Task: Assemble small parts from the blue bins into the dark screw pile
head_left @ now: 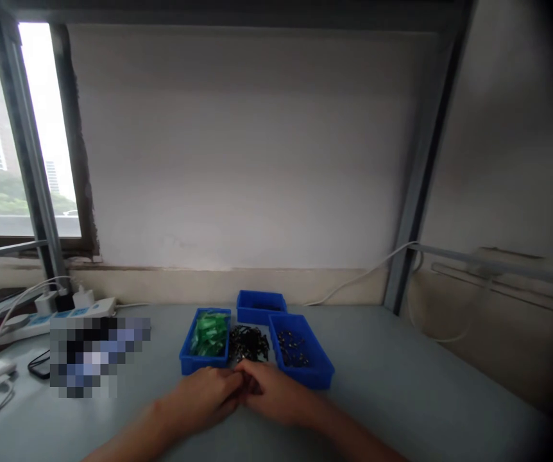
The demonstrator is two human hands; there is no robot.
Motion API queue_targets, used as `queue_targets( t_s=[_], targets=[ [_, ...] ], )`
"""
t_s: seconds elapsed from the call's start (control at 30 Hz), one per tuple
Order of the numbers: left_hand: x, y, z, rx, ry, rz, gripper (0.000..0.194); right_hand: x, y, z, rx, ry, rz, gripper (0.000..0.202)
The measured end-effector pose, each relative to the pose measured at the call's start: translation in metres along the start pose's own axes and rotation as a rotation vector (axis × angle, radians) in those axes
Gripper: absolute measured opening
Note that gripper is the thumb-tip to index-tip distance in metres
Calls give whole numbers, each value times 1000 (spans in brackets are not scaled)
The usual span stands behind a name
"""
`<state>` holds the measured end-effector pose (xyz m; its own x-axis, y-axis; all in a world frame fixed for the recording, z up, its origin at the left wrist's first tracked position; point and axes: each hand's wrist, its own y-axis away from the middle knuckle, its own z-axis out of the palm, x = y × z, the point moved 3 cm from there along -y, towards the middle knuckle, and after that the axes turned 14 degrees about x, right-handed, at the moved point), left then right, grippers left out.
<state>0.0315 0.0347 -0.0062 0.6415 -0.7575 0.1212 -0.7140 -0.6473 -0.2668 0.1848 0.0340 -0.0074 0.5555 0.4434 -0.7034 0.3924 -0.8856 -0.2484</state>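
Observation:
My left hand (pixel 209 394) and my right hand (pixel 271 391) meet at the fingertips just in front of the trays. Both have their fingers closed together; anything between them is too small or hidden to make out. Right beyond the fingertips lies a pile of small dark parts (pixel 250 343) on the table. To its left, a blue tray (pixel 187 366) holds green packets (pixel 210 333). On the right, a second blue tray (pixel 317 375) has small metallic parts (pixel 292 346) in it. Behind the pile stands a third blue tray (pixel 261 316), its contents dark and unclear.
A white power strip (pixel 106 308) with plugs and cables lies at the back left of the table (pixel 392 385). Beside it is a pixelated patch. A white cable (pixel 348 282) runs along the wall at the right, near a metal post (pixel 408 212).

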Motion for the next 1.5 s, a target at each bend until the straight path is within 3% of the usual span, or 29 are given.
queue_targets(
  t_s=[0.37, 0.5, 0.77, 1.03, 1.23, 1.5],
  targets=[
    [-3, 1, 2, 25, -12, 38, 17, -4, 1, -2, -7, 88, 5, 33],
    [-6, 2, 4, 29, -44, 17, 21, -1, 0, 2, 27, 212, -10, 13],
    [-6, 2, 0, 37, -51, 1, 31, -2, 2, 4, -3, 323, -58, 26],
    [-5, 2, -2, 35, -15, 15, 22, -5, 5, 0, 4, 307, 40, 15],
    [-9, 0, 0, 30, -36, -19, 18, -3, 7, 1, -43, 349, 14, 24],
    [-3, 4, -3, 29, -59, -19, 19, -2, 8, 5, -2, 380, 36, 8]
  ],
)
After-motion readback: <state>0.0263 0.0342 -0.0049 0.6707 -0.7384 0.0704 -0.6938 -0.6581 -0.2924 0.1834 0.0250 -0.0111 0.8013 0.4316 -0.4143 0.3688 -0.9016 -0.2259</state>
